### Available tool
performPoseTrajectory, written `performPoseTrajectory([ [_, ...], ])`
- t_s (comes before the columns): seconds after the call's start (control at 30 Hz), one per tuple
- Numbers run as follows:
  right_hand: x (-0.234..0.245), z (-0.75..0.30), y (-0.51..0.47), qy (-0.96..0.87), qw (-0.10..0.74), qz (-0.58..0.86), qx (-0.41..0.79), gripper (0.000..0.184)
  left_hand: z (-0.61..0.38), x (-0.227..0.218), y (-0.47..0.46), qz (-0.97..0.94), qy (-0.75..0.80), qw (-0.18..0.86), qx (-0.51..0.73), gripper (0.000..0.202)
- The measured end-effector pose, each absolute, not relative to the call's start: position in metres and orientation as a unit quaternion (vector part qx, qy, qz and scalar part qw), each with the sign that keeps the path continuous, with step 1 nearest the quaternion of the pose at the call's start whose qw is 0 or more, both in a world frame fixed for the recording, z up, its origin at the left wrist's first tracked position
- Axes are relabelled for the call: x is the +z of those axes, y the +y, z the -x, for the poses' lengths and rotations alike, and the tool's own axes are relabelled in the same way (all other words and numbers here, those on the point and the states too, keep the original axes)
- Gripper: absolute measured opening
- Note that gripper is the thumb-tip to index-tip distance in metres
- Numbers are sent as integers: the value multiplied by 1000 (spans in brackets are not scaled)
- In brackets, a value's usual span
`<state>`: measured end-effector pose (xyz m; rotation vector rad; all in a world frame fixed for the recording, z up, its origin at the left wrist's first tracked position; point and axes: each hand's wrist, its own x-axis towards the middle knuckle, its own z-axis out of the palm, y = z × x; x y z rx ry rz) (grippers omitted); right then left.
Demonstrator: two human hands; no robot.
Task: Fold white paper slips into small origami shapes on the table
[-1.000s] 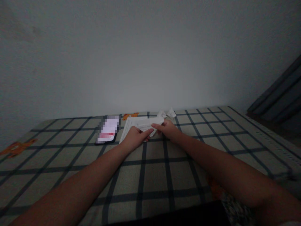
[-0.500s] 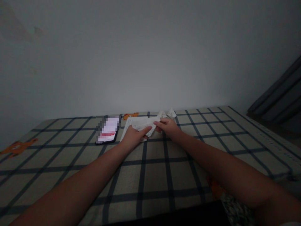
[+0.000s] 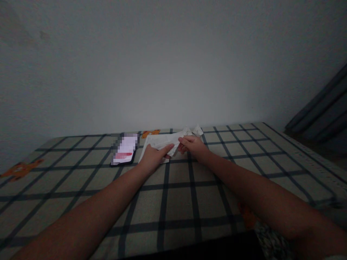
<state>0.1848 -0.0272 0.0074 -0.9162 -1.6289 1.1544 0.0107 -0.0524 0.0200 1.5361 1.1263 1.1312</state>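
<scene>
A white sheet of paper (image 3: 162, 140) lies folded on the checked bedsheet (image 3: 189, 187), near the wall. My left hand (image 3: 154, 156) pinches its near left part between thumb and fingers. My right hand (image 3: 193, 145) grips the paper's right end, fingers curled over it. Both forearms reach forward from the bottom of the view. Two small folded white paper shapes (image 3: 194, 130) sit just behind my right hand.
A phone (image 3: 124, 150) with a lit screen lies left of the paper. Orange prints (image 3: 18, 169) mark the sheet at left and by the wall. A plain wall rises behind. Dark slats (image 3: 322, 112) stand at far right.
The paper has been folded tighter and lifted slightly at its right end. My right hand shifted a little left and up; my left hand barely moved.
</scene>
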Motion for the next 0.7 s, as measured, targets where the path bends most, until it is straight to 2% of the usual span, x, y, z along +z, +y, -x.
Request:
performPoseTrajectory([
  [0.27,4,-186,-24,-683,451,363,446,31,-15,18,-53,-595,433,474,483,43],
  [0.43,2,-184,-23,-670,435,330,503,30,-14,16,-52,-605,434,465,479,39],
  [0.7,-1,-181,-21,-645,437,346,524,31,-14,15,-51,-609,430,460,482,39],
])
